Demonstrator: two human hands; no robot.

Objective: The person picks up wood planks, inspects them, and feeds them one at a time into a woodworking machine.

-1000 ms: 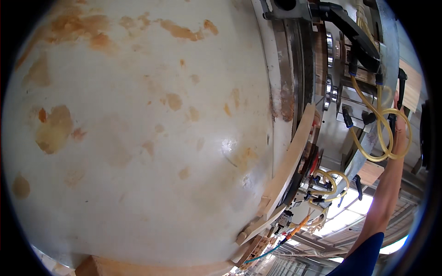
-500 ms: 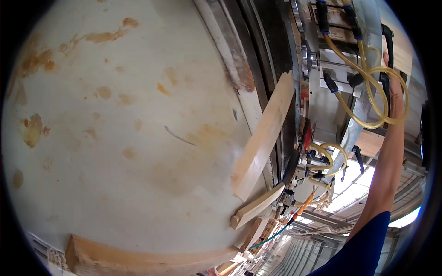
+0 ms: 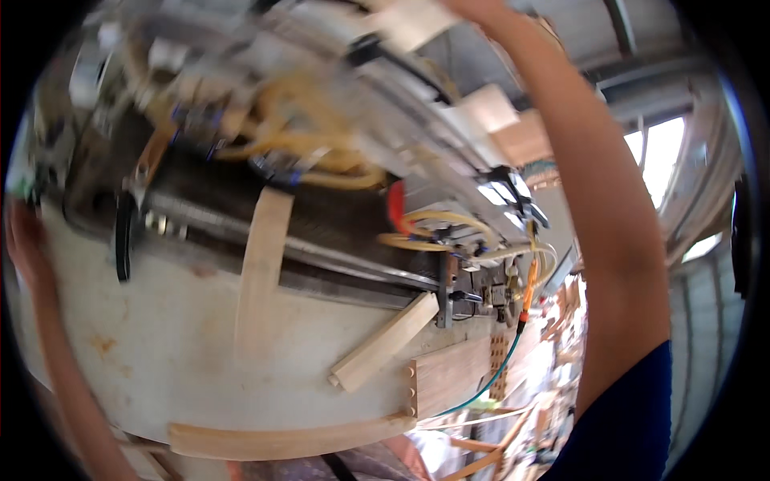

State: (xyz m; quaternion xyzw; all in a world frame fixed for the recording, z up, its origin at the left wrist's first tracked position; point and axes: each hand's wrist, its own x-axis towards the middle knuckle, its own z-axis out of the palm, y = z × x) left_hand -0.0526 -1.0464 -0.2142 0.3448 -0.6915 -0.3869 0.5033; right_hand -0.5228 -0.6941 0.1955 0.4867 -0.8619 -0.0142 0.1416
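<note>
My left hand (image 3: 26, 244) is at the far left edge, over the pale stained tabletop (image 3: 200, 377) and close to the machine's left end; its fingers are smeared by motion. My right arm rises along the right side. Only part of my right hand (image 3: 479, 10) shows at the top edge, beside a light wooden piece (image 3: 413, 26); its fingers are cut off from view, so a grip on that piece is not certain. A pale wooden board (image 3: 265, 240) lies across the machine's edge, with a shorter wooden strip (image 3: 387, 343) to its right.
The machine (image 3: 321, 216) carries yellow air hoses (image 3: 313, 160), black levers (image 3: 123, 236) and a red part (image 3: 396, 207). A curved wooden piece (image 3: 281, 439) lies along the near edge. A board with round holes (image 3: 453, 377) and a teal hose (image 3: 485, 391) are at the right.
The view has swung, bringing more of the machine into sight. My left hand has come in at the left. My right hand now appears at the top edge instead of the right side.
</note>
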